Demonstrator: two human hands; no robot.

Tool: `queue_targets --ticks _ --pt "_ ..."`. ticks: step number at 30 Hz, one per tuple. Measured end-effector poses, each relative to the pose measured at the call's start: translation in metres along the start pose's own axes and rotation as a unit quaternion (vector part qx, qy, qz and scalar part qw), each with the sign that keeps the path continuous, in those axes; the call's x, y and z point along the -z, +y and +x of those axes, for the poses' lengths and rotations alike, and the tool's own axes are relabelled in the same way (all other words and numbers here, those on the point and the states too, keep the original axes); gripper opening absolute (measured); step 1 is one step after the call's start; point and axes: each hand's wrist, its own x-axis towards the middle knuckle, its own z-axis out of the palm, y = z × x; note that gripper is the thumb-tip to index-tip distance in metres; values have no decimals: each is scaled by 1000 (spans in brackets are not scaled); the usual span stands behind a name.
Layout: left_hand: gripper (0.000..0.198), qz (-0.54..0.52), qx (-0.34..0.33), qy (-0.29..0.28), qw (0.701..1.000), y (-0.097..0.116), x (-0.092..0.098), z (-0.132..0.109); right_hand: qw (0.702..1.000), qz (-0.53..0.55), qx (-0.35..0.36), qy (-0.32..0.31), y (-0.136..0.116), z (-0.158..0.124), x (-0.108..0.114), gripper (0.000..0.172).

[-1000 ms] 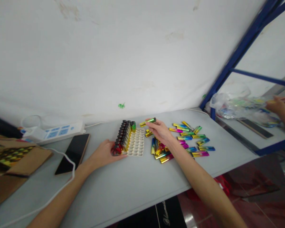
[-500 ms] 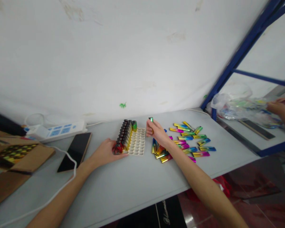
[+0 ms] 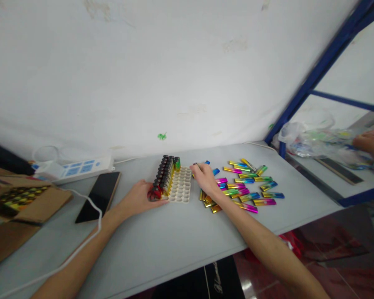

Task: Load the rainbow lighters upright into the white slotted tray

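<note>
Left hand point(image 3: 139, 195): curled round the near-left corner of the white tray point(image 3: 181, 187), just below frame centre, against upright black-topped tubes point(image 3: 164, 174).
Right hand point(image 3: 205, 178): fingers closed on a mostly hidden dark-ended tube point(image 3: 197, 165), beside the tray.
Loose shiny tubes point(image 3: 244, 181): scattered right of centre.
Phone point(image 3: 100, 195): flat, lower left.

Glossy metallic-looking sticks point(image 3: 264, 202), matt tray point(image 3: 181, 186)

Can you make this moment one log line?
left hand: holding white tray | right hand: holding mostly hidden tube beside tray | tray: partly filled | shiny tubes: scattered right
</note>
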Motion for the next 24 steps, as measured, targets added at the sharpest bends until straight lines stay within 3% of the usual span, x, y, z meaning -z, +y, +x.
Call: queue_targets --ticks 10,15,24 --pt "54 7 -8 -3 1000 1 1 -1 995 68 53 -45 16 -1 -7 43" --pt "58 12 -33 -1 999 -3 -2 1 983 -40 177 -14 18 2 -4 39" --pt "57 12 -47 15 999 -3 -4 1 974 -125 189 -21 19 10 -9 26"
